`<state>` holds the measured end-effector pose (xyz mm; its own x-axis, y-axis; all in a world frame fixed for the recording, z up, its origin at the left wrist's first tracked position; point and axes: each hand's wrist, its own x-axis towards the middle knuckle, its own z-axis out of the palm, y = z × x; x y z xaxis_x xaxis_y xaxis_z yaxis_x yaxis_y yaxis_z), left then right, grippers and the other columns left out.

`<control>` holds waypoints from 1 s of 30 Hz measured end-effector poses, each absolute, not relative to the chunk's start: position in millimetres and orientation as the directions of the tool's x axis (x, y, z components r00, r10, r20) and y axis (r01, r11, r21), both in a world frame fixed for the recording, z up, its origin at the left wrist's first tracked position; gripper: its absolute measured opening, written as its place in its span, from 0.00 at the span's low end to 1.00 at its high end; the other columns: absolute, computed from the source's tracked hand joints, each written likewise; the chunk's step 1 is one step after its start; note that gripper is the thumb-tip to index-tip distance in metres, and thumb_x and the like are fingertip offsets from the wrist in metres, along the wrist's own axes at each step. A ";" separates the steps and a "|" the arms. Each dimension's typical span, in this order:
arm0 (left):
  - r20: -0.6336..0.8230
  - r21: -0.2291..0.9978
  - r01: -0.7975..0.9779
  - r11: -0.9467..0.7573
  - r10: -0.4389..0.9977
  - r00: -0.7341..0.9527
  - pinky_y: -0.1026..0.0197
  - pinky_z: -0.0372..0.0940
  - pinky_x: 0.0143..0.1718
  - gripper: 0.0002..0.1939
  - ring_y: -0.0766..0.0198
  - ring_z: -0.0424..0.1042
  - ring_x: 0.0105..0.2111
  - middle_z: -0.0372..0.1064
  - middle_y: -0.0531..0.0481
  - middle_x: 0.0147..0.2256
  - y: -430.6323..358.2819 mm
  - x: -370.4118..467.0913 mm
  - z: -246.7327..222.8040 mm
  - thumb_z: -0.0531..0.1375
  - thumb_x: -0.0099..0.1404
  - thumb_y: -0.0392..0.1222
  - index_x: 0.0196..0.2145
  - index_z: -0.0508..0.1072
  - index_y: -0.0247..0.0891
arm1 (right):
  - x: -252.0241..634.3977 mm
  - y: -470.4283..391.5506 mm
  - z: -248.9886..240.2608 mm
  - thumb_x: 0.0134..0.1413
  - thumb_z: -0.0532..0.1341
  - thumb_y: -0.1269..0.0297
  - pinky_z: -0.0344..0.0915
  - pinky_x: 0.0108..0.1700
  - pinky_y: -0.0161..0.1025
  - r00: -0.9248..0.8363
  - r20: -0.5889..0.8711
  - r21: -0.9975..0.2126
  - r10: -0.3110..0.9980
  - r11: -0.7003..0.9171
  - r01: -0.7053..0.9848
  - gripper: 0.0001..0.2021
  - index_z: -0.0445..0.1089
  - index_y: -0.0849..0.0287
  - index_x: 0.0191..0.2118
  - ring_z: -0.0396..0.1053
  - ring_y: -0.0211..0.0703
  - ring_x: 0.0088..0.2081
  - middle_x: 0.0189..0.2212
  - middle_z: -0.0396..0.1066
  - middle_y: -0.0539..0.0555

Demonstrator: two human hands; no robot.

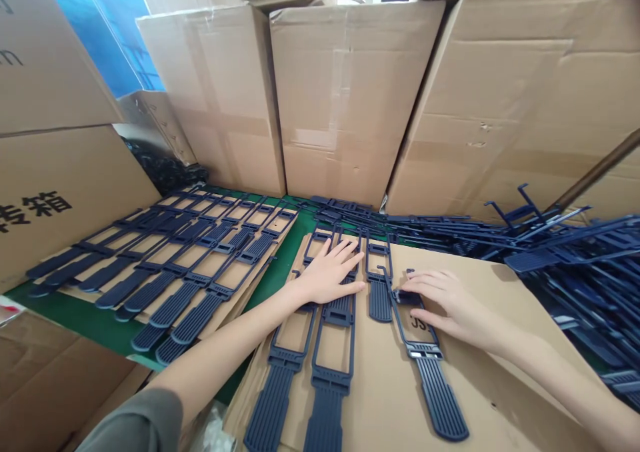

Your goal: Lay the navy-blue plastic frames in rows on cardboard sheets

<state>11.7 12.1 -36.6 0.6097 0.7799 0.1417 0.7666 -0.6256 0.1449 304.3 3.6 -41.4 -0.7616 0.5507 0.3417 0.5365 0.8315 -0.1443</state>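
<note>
Rows of dark blue plastic pieces (pixel 197 317), each with an open frame and a ribbed paddle end, overlap on a cardboard stack (pixel 234 271) at the left, above the green tabletop (pixel 286 251). Next comes a second cardboard stack (pixel 385 385), where a few more pieces (pixel 270 402) lie side by side, paddles toward the person. The left hand (pixel 330 275) is palm down across their upper frames, fingers spread wide and not closed on anything. A flat palm like this suits such slim parts, since even, light pressure should steady several of them without bending the side bars.

Beside it, one piece (pixel 380 299) has its paddle between the two hands. Further right, the right hand (pixel 445 302) is loosely curled at the upper end of a slanting piece (pixel 443 402), with thumb and fingers fairly near each other; whether they pinch it cannot be told. Handling it by the firmer crossbar, and turning it from there, would probably bring its slant into line with its neighbours more gently than pushing on a thin rod. The small hooks near its top could catch on the next frame, so a slight lift before any sideways shift seems wise. At the far right, a tangled heap (pixel 540 259) of similar parts rests in front of large boxes (pixel 500 119)
</note>
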 end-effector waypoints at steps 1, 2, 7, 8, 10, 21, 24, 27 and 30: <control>0.142 0.144 0.766 -0.626 0.780 0.610 0.44 0.31 0.65 0.35 0.54 0.34 0.67 0.35 0.46 0.67 12.3 12.0 -36.6 0.44 0.68 0.64 0.65 0.51 0.42 | 305.4 2.5 -42.2 0.57 0.60 0.59 0.64 0.50 0.51 -0.758 0.345 -0.145 0.553 0.830 0.539 0.16 0.69 0.52 0.51 0.67 0.52 0.51 0.47 0.72 0.57; 0.142 0.143 0.767 -0.625 0.780 0.609 0.44 0.31 0.65 0.35 0.54 0.34 0.67 0.35 0.46 0.67 12.5 12.3 -36.5 0.45 0.68 0.64 0.65 0.51 0.42 | 306.4 1.8 -43.0 0.57 0.60 0.60 0.65 0.49 0.50 -0.757 0.351 -0.143 0.551 0.831 0.538 0.15 0.69 0.52 0.50 0.67 0.51 0.50 0.46 0.72 0.57; 0.118 0.133 0.776 -0.616 0.788 0.605 0.44 0.30 0.65 0.37 0.54 0.34 0.67 0.34 0.45 0.67 13.3 13.0 -36.3 0.45 0.67 0.65 0.66 0.50 0.40 | 305.2 -5.5 -38.1 0.60 0.57 0.66 0.64 0.49 0.50 -0.752 0.443 -0.102 0.488 0.861 0.499 0.11 0.69 0.53 0.48 0.68 0.49 0.46 0.42 0.73 0.56; 0.117 0.129 0.777 -0.617 0.787 0.606 0.44 0.30 0.65 0.37 0.54 0.34 0.67 0.34 0.44 0.67 13.5 13.0 -36.5 0.45 0.67 0.64 0.66 0.50 0.39 | 302.7 -9.4 -34.1 0.60 0.57 0.66 0.63 0.49 0.51 -0.748 0.458 -0.097 0.481 0.863 0.496 0.11 0.69 0.54 0.48 0.67 0.50 0.46 0.41 0.73 0.56; 0.123 0.118 0.774 -0.622 0.783 0.610 0.45 0.30 0.65 0.36 0.55 0.34 0.67 0.34 0.44 0.67 14.1 13.0 -37.4 0.44 0.68 0.63 0.66 0.50 0.38 | 295.0 -19.2 -24.9 0.59 0.58 0.67 0.62 0.50 0.52 -0.744 0.477 -0.093 0.469 0.868 0.488 0.11 0.69 0.55 0.47 0.66 0.50 0.47 0.40 0.72 0.56; 0.132 0.080 0.780 -0.621 0.782 0.609 0.46 0.30 0.65 0.30 0.58 0.33 0.67 0.35 0.46 0.67 15.7 13.1 -40.7 0.44 0.71 0.56 0.65 0.51 0.40 | 254.7 -43.9 -29.7 0.59 0.59 0.66 0.60 0.51 0.53 -0.739 0.434 -0.167 0.515 0.852 0.496 0.08 0.72 0.57 0.43 0.66 0.49 0.42 0.34 0.71 0.55; 0.138 0.078 0.776 -0.625 0.778 0.613 0.45 0.31 0.65 0.30 0.57 0.33 0.67 0.35 0.46 0.67 15.9 13.1 -41.0 0.44 0.71 0.56 0.65 0.51 0.40 | 253.7 -47.7 -33.8 0.59 0.59 0.65 0.61 0.48 0.51 -0.708 0.411 -0.220 0.574 0.816 0.534 0.08 0.72 0.57 0.43 0.65 0.49 0.42 0.35 0.70 0.56; 0.140 0.073 0.774 -0.629 0.774 0.617 0.44 0.31 0.65 0.30 0.56 0.34 0.67 0.35 0.45 0.67 16.1 13.3 -41.0 0.44 0.71 0.55 0.65 0.51 0.39 | 253.4 -53.6 -34.1 0.60 0.59 0.65 0.61 0.46 0.50 -0.686 0.372 -0.271 0.626 0.780 0.564 0.08 0.72 0.56 0.43 0.65 0.49 0.42 0.36 0.70 0.56; 0.143 0.063 0.771 -0.634 0.770 0.621 0.44 0.32 0.65 0.31 0.55 0.34 0.67 0.35 0.43 0.67 16.2 13.8 -40.9 0.44 0.71 0.55 0.65 0.51 0.37 | 251.6 -57.8 -34.1 0.61 0.57 0.69 0.61 0.46 0.49 -0.669 0.354 -0.303 0.654 0.757 0.579 0.07 0.71 0.57 0.42 0.65 0.47 0.41 0.37 0.70 0.55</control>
<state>13.8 16.2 -40.9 0.6215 0.7702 0.1433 0.7710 -0.6338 0.0629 251.6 -57.8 -34.1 -0.6687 0.6539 0.3539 0.5795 0.7566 -0.3030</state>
